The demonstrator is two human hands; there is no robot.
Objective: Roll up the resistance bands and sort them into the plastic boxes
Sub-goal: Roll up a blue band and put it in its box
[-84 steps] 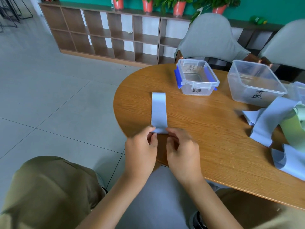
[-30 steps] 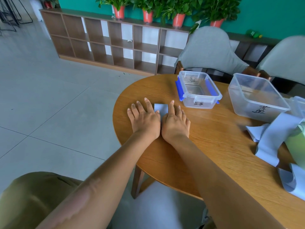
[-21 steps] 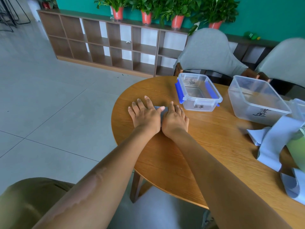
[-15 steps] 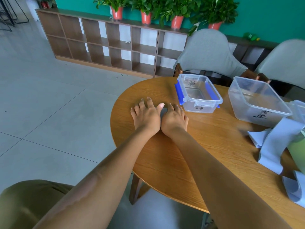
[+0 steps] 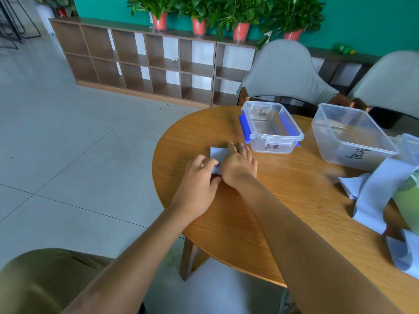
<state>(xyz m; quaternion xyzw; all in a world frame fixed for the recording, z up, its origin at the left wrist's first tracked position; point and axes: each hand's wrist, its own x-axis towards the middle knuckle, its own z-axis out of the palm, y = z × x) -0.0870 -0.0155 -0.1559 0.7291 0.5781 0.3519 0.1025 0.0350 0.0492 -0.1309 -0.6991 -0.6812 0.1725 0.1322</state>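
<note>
The pale blue, flat, stretchy resistance band [image 5: 218, 154] lies on the round wooden table [image 5: 283, 200] near its left edge, just beside the small clear plastic box with blue side clips [image 5: 271, 128], and only a short stretch of it shows beyond the hands. The right hand [image 5: 238, 166] lies flat over it with straight fingers pressing down, while the left hand [image 5: 199, 177] has its fingers curled at the band's near corner and seems to pinch it, though the contact is partly hidden by the right hand. The main risk, as I judge it, is that the coil springs loose: this rubbery strip will want to unwind as soon as the pressure lifts, so if the pinch is weak when the right hand comes away the roll could open again. Uneven pressure could also skew the roll into a cone, and a push too far left could send it off the table edge, which is close. As for the containers, the small clipped box stands open with a handwritten label on its front wall and appears to hold nothing. The larger clear plastic tub [image 5: 349, 137] to its right, also hand-labelled, looks empty too. A third clear container [image 5: 409, 146] is cut off at the right edge, and its contents cannot be made out. Loose pale blue bands [image 5: 374, 191] and a green band [image 5: 408, 198] lie heaped on the table in front of the tub, not yet rolled.
</note>
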